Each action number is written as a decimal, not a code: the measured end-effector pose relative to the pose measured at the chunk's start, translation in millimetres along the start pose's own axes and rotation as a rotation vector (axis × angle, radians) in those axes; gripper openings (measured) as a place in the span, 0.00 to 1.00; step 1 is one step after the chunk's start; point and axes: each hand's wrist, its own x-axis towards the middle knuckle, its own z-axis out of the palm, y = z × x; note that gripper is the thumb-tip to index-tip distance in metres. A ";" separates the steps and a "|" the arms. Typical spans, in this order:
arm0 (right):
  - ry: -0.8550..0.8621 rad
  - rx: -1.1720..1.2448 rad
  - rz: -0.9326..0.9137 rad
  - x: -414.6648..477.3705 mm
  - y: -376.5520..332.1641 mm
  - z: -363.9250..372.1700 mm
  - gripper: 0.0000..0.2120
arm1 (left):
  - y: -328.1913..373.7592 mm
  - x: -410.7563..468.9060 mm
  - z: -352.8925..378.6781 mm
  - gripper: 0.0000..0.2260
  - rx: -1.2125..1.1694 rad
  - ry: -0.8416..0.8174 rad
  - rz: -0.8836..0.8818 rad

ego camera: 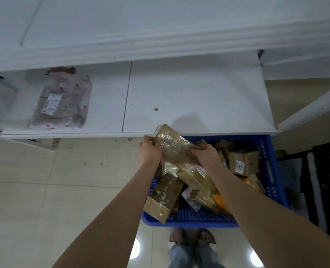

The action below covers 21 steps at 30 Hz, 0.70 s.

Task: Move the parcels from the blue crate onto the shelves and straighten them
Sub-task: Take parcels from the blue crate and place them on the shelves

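The left hand (pixel 148 149) is gripping the far end of the taped parcel (pixel 173 147) and the right hand (pixel 205 156) its middle, just above the blue crate (pixel 189 222), its long axis slanting toward the shelf (pixel 199 93) edge lying nearest the left hand.

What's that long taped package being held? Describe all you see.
A long brown cardboard parcel wrapped in glossy clear tape. It is tilted, its upper end at the front edge of the white shelf, its lower end over the blue plastic crate. The left hand grips its upper end, the right hand its middle.
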 end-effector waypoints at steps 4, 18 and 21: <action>0.020 -0.021 -0.057 -55.9 -30.9 -32.2 0.18 | 34.6 -45.4 -44.8 0.11 -0.028 -0.041 0.001; -0.022 -0.063 -0.249 -220.1 -134.4 -113.3 0.17 | 132.1 -159.2 -211.5 0.15 0.166 0.041 0.218; -0.045 0.007 -0.243 -244.9 -150.4 -123.1 0.12 | 148.8 -170.9 -240.0 0.15 0.156 0.085 0.257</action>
